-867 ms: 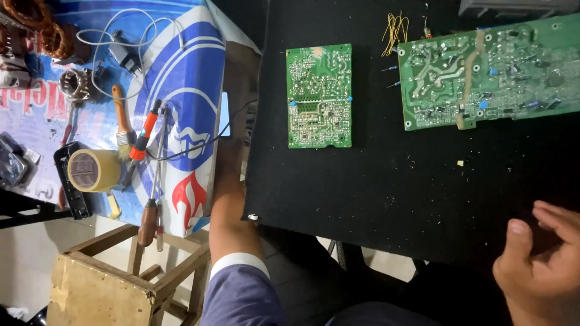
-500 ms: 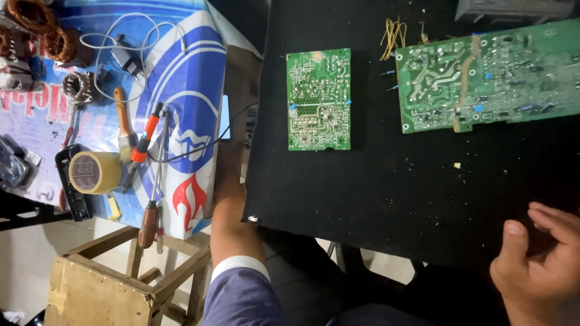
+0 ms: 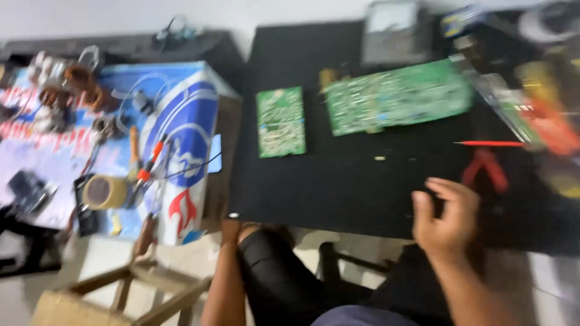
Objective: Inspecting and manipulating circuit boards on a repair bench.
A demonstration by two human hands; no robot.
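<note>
- Red-handled pliers [image 3: 484,171] on the black table [image 3: 362,193], at 1 o'clock from the right hand [image 3: 444,214], near it but not touching. Blurred, so the head cannot be made out.
- Right hand half open, fingers loosely curled, thumb apart, hovering over the near table edge. Nothing held.
- Left forearm [image 3: 222,284] runs up to the near left corner of the black table. The hand itself is hidden at the edge, so its grip cannot be told.
- Handling, as judged: pliers stiff, metal, moderately heavy for their size, not fragile. Coated handles should give good grip. Best taken around both handles, away from the head.
- Red probe [image 3: 489,143], one, thin, lying flat at 12 o'clock of the pliers.
- Green circuit boards, two: small board [image 3: 281,121] at 10 o'clock of the right hand, large board [image 3: 399,99] at 11 o'clock. Close together, not overlapping.
- Blue-and-white side table [image 3: 187,115] at 9 o'clock, cluttered: one tape roll [image 3: 104,192], orange-handled screwdriver [image 3: 134,148], loose wires and coils too blurred to count.
- Wooden stool [image 3: 121,290], one, at 8 o'clock, below the side table.
</note>
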